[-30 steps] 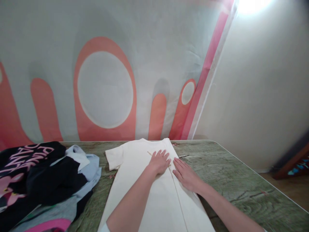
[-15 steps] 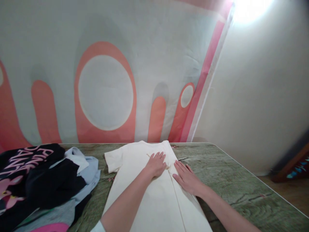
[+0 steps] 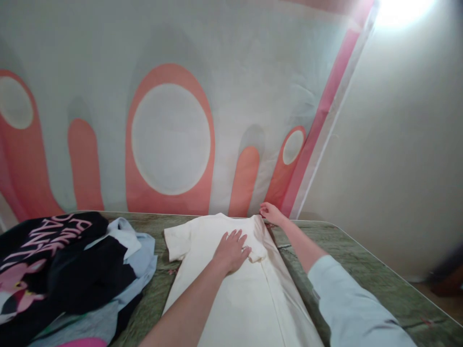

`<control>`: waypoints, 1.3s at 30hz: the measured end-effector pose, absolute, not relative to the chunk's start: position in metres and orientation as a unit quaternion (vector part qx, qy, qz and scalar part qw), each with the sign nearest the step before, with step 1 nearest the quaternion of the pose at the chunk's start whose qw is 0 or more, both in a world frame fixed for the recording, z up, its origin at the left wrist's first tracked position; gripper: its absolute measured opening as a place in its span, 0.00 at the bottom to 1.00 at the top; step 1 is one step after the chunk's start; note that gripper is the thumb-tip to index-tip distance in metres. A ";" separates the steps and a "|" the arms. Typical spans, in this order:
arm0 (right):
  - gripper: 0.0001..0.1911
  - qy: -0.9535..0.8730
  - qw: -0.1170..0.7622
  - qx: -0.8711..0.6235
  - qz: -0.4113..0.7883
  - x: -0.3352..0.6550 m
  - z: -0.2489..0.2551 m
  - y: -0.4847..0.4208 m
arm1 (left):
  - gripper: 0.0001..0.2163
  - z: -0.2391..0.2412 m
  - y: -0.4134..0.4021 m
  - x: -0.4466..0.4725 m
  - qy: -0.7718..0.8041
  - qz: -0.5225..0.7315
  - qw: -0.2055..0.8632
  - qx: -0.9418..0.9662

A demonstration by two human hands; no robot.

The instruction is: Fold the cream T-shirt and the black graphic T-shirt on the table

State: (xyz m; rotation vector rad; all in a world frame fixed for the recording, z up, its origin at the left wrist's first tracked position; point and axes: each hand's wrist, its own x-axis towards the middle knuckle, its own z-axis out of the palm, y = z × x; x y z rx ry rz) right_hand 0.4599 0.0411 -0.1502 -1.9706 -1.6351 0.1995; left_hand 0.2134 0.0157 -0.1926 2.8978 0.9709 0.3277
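Observation:
A cream short-sleeved T-shirt [image 3: 235, 299] lies flat on the table, its neckline at the far edge. One sleeve sticks out to the left; the right side is folded inward, with its sleeve lying on the body. My left hand [image 3: 231, 251] rests palm down on the upper chest, fingers spread, holding nothing. At the far right shoulder, my right hand [image 3: 272, 212] has its fingers curled and pinched at the fabric's corner; the fingertips are small and partly hidden.
To the left lies a heap of clothes: a black garment [image 3: 79, 274] with pink lettering, light blue cloth [image 3: 146, 260] and grey cloth [image 3: 87, 327]. The wood-grain table [image 3: 361, 274] ends at a wall with a pink and grey printed banner [image 3: 170, 202].
My right hand has moved from lying flat on the folded side up to the far right shoulder, and its fingers have closed. The left hand stays on the chest. The view shifted slightly.

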 end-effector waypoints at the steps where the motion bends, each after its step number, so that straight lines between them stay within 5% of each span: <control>1: 0.18 -0.611 0.282 -0.735 0.078 0.460 -0.152 0.051 | 0.24 -0.193 0.016 0.213 0.314 0.111 0.036 0.942; 6: 0.16 -0.623 0.248 -0.736 0.098 0.457 -0.163 0.079 | 0.24 -0.198 0.018 0.213 0.307 0.131 0.039 0.942; 16: 0.31 -0.657 0.128 -0.743 0.026 0.477 -0.176 0.081 | 0.24 -0.199 0.017 0.214 0.309 0.140 0.047 0.940; 23: 0.26 -0.666 0.074 -0.740 -0.061 0.476 -0.183 0.074 | 0.24 -0.200 0.017 0.214 0.311 0.141 0.044 0.939; 39: 0.23 -0.707 0.172 -0.683 -0.061 0.425 -0.213 0.001 | 0.24 -0.204 0.022 0.215 0.337 0.171 0.029 0.925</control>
